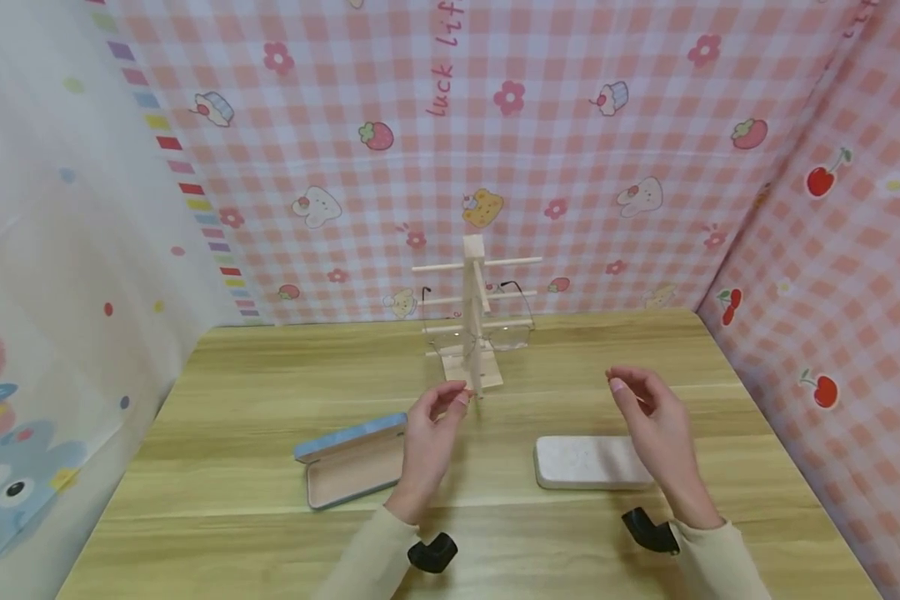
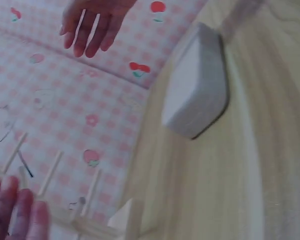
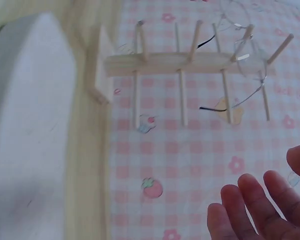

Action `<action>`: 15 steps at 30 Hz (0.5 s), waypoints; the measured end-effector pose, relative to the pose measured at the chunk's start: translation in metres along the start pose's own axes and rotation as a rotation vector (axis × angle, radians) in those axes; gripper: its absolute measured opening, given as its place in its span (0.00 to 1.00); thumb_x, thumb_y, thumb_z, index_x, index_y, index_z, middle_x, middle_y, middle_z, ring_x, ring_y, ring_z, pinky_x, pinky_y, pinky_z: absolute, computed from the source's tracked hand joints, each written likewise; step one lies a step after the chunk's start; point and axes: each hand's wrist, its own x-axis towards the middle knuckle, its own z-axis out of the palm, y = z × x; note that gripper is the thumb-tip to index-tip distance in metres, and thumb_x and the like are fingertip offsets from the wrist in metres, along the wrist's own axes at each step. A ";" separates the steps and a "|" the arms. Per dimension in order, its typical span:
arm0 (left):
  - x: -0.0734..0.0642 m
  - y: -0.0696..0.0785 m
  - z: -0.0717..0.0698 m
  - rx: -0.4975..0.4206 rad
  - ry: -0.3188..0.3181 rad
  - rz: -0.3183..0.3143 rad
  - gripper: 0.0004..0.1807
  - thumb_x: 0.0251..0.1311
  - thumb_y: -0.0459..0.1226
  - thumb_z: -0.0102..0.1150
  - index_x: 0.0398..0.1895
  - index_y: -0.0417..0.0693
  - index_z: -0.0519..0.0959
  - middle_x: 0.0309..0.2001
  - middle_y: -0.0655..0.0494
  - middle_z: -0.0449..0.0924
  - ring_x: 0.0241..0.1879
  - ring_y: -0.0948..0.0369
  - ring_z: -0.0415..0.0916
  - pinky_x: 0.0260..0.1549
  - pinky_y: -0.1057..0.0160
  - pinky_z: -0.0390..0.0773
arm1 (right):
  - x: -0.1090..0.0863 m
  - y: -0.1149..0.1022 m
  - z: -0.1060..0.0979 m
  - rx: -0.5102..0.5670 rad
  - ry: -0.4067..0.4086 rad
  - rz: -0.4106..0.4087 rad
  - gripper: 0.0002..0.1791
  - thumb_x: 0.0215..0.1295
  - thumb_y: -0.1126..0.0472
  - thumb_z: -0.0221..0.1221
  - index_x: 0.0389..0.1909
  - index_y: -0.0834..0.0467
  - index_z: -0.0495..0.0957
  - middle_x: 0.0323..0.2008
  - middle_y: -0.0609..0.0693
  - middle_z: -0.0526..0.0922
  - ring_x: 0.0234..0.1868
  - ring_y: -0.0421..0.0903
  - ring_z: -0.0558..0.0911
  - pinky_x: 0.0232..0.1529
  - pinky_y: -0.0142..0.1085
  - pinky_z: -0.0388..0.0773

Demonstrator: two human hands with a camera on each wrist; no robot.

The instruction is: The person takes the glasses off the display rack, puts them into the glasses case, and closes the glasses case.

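My left hand (image 1: 429,433) is just in front of a wooden display stand (image 1: 474,248), its fingers loosely bent with nothing visible between them. A pair of thin-rimmed eyeglasses (image 1: 512,337) hangs on the stand's rods, temples pointing back; the left wrist view catches only part of it. Off to the right, my right hand (image 1: 660,425) hovers above a closed white glasses case (image 1: 581,462). In the right wrist view its relaxed fingers (image 3: 260,202) and thumb are apart and hold nothing. An open blue glasses case (image 1: 351,437) lies beside my left hand, its right end partly hidden.
All of this stands on a wood-grain table (image 1: 217,425). Behind it hangs a pink checked cloth (image 1: 420,183), with another checked cloth on the right and a white patterned sheet (image 1: 52,250) on the left. Black wrist mounts (image 1: 432,553) sit at both cuffs.
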 end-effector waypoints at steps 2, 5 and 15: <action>0.003 0.005 -0.006 -0.047 0.050 0.035 0.12 0.66 0.33 0.58 0.48 0.34 0.78 0.42 0.42 0.82 0.45 0.47 0.79 0.42 0.62 0.82 | 0.003 -0.005 0.005 0.040 0.002 -0.002 0.16 0.70 0.54 0.57 0.54 0.58 0.78 0.50 0.51 0.82 0.47 0.33 0.78 0.48 0.20 0.72; 0.008 0.012 -0.014 -0.121 0.116 0.063 0.12 0.66 0.31 0.57 0.48 0.30 0.76 0.42 0.38 0.80 0.43 0.46 0.79 0.43 0.58 0.82 | 0.008 -0.012 0.012 0.115 0.000 -0.004 0.17 0.70 0.54 0.57 0.53 0.59 0.78 0.49 0.53 0.82 0.47 0.36 0.80 0.49 0.22 0.74; 0.032 0.029 -0.031 -0.296 0.205 0.031 0.14 0.65 0.32 0.59 0.48 0.30 0.75 0.41 0.43 0.82 0.41 0.50 0.81 0.40 0.59 0.83 | 0.020 -0.058 0.030 0.266 -0.025 0.017 0.17 0.72 0.61 0.55 0.52 0.70 0.75 0.48 0.63 0.80 0.45 0.48 0.82 0.47 0.32 0.80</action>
